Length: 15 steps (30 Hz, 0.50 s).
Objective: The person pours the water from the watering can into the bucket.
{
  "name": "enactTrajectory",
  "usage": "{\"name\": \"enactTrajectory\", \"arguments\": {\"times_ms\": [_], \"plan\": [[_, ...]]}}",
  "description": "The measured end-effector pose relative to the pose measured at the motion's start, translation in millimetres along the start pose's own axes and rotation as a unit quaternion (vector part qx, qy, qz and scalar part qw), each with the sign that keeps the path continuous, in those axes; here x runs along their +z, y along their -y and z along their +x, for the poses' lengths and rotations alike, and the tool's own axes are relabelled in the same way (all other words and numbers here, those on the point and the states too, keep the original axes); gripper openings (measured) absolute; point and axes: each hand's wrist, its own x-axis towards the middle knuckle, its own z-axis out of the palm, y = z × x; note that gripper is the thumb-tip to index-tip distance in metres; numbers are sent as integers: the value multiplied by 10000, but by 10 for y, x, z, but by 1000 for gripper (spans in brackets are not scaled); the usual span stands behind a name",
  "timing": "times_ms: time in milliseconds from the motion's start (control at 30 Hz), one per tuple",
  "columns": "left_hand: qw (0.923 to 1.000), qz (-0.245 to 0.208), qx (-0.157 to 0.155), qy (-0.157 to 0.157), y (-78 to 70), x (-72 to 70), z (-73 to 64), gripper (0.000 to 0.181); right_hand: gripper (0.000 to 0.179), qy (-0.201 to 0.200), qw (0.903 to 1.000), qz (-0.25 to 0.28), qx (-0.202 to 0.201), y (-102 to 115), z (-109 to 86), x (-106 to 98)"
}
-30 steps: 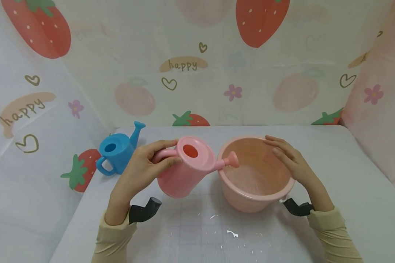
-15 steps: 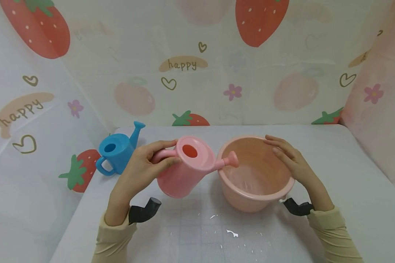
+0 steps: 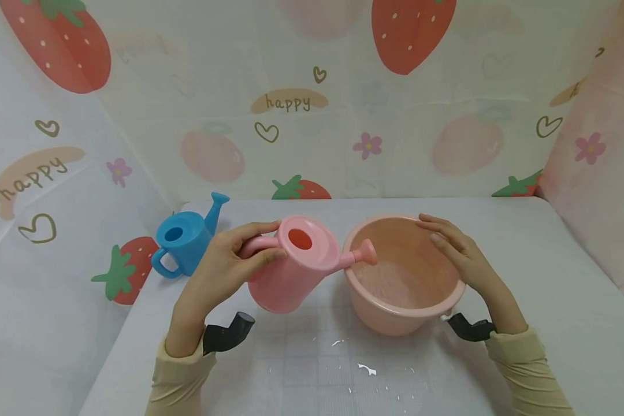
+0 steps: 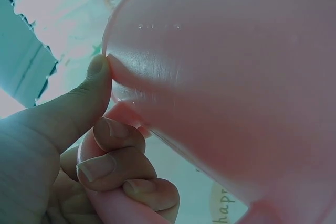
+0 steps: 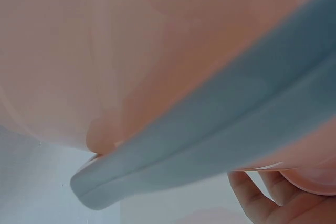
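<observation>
My left hand [image 3: 223, 263] grips the handle of a pink watering can [image 3: 286, 277], its fingers wrapped round the handle and the thumb against the can's body in the left wrist view. The can leans to the right, and its spout [image 3: 364, 253] reaches over the left rim of a pale pink bucket [image 3: 390, 320]. My right hand [image 3: 460, 254] holds the bucket's right rim, with the thumb on the inner side. In the right wrist view, the bucket's pale handle [image 5: 210, 135] crosses in front of its wall, and part of my fingers [image 5: 252, 195] shows beyond.
A blue watering can [image 3: 187, 242] stands at the back left of the white table [image 3: 541, 260]. Wet patches and water drops [image 3: 366, 370] lie on the table in front of the bucket. Printed cloth walls [image 3: 312, 150] close in the back and both sides.
</observation>
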Motion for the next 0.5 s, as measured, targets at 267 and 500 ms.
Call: {"name": "enactTrajectory", "arguments": {"times_ms": [267,500], "plan": [[10000,36,-5,24,-18,-8,13,41,35,-6,10000,37,-28,3,0,1],[9999,65,-20,102,-33,-19,24,43,35,-7,10000,49,-32,3,-2,1]]}}
